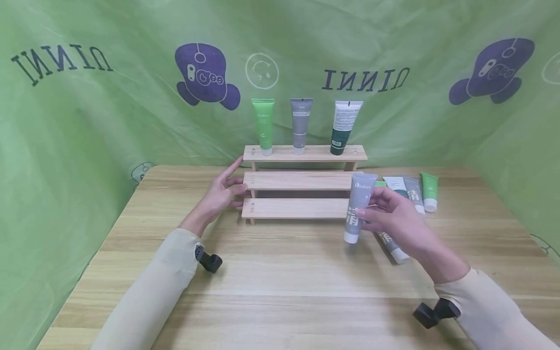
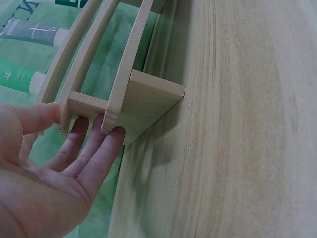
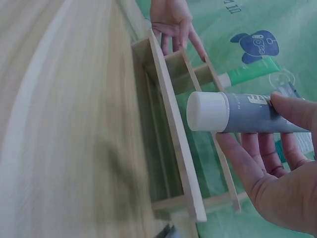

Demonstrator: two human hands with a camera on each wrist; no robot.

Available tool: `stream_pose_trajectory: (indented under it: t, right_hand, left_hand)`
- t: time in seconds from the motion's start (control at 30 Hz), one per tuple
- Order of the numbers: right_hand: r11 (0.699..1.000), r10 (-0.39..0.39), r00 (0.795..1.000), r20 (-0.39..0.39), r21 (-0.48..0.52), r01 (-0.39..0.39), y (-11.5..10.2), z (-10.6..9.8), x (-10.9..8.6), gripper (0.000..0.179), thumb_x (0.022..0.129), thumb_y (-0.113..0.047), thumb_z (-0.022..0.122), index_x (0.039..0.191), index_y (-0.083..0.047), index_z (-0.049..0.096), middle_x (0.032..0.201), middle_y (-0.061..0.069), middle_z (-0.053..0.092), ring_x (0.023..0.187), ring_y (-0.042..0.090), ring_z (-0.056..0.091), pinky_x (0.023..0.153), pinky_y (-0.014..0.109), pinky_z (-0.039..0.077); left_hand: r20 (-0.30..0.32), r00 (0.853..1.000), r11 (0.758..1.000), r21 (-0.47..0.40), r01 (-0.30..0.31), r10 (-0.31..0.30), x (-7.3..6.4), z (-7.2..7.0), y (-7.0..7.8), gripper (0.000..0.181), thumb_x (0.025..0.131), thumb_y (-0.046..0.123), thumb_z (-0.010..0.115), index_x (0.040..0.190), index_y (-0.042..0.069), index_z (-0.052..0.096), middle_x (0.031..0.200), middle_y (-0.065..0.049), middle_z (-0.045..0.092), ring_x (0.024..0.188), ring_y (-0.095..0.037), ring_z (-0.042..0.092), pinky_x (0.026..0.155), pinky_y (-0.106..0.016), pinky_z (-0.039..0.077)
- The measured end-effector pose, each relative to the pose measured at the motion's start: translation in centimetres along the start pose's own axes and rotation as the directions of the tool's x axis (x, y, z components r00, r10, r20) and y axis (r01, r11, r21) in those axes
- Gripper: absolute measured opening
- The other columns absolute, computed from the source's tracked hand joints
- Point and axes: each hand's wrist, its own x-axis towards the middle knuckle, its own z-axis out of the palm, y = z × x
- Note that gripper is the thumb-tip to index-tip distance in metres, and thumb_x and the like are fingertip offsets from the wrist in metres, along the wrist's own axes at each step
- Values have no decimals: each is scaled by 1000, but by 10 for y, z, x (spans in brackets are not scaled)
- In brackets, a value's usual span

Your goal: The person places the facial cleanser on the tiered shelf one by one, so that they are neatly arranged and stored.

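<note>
A three-step wooden rack (image 1: 302, 181) stands at the back of the table. On its top step a green tube (image 1: 263, 127), a grey tube (image 1: 300, 126) and a white and dark green tube (image 1: 344, 127) stand on their caps. My left hand (image 1: 220, 194) touches the rack's left end, its thumb and fingertips against the plank ends in the left wrist view. My right hand (image 1: 395, 218) holds another grey tube (image 1: 361, 199) between thumb and fingers, cap downward. That tube overlaps the right end of the lower steps in the head view.
Right of the rack several tubes lie on the wooden table (image 1: 280, 287): a green tube (image 1: 430, 191), a grey tube (image 1: 414, 194), a white one (image 1: 395, 184), and a grey one (image 1: 393, 248) partly behind my right hand. A green printed cloth (image 1: 144, 116) hangs around the table.
</note>
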Motion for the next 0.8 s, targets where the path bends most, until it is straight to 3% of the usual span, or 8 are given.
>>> stream_pose_trajectory:
  t: [0.37,0.8]
  right_hand:
    - [999,0,1000,-3,36,0,-23,31,34,48,87,-8,77,126,-1,50,123,17,60,111,25,64,89,40,59]
    - [994,-111,994,3,19,111,-44,66,85,44,86,1,75,123,0,53,121,17,61,109,27,63,89,36,59]
  left_hand:
    - [-4,1000,1000,-3,10,-10,-1,0,1,83,98,-1,55,158,46,23,146,-23,40,125,-43,52,92,-52,57]
    - [6,1000,1000,-14,10,-10,0,0,2,82,99,-1,55,158,47,23,146,-24,38,126,-43,51,94,-53,56]
